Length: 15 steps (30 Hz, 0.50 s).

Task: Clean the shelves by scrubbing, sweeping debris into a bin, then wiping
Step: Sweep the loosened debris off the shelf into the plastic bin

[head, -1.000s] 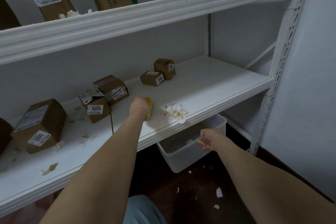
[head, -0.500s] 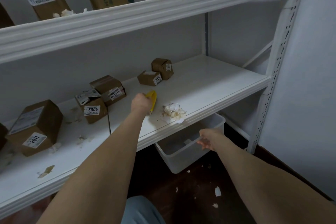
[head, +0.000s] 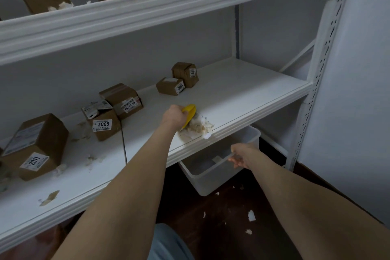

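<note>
My left hand (head: pixel 174 116) grips a yellow brush (head: pixel 189 114) on the white middle shelf (head: pixel 242 99). The brush touches a pile of whitish paper debris (head: pixel 198 130) lying at the shelf's front edge. Directly below that edge stands a translucent plastic bin (head: pixel 211 177) on the dark floor. My right hand (head: pixel 240 155) holds the bin's near rim, fingers curled over it.
Several brown cardboard boxes with number labels (head: pixel 101 121) stand along the back and left of the shelf. Small scraps (head: pixel 49 196) lie on the shelf's left part and on the floor (head: pixel 251 215). An upper shelf (head: pixel 147 4) carries more boxes. A perforated upright (head: pixel 322 63) stands at right.
My left hand has pushed the brush right and forward into the debris pile, which has slid to the shelf's front edge above the bin. My right hand stays on the bin rim.
</note>
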Each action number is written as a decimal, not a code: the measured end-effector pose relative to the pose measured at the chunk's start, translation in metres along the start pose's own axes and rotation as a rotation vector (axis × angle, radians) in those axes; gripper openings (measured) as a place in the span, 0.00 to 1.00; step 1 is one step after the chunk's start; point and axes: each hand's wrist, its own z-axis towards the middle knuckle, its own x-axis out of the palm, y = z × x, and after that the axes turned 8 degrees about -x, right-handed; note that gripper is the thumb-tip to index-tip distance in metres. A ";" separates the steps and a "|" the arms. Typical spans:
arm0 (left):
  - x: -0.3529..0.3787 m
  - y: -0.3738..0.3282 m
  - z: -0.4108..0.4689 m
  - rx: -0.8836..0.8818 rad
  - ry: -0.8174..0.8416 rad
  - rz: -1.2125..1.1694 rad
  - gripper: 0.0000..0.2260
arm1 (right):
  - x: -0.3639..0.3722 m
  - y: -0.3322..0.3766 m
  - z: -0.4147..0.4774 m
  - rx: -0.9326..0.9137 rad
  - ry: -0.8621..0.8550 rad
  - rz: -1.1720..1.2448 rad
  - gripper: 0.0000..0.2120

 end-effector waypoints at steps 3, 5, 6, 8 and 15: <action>-0.002 -0.001 -0.001 0.035 0.004 0.036 0.16 | 0.001 -0.001 0.003 0.001 0.006 0.024 0.17; -0.004 0.002 0.000 0.037 -0.056 0.030 0.16 | -0.001 0.000 0.001 0.020 0.004 0.027 0.17; -0.005 0.005 0.001 0.028 -0.100 0.019 0.16 | -0.002 0.000 0.000 0.023 0.006 0.031 0.17; -0.007 0.011 0.002 -0.016 -0.154 0.001 0.15 | -0.002 0.001 -0.001 0.026 0.010 0.033 0.17; 0.005 0.000 -0.002 0.009 -0.002 -0.013 0.14 | 0.001 0.002 -0.003 0.019 -0.011 0.064 0.18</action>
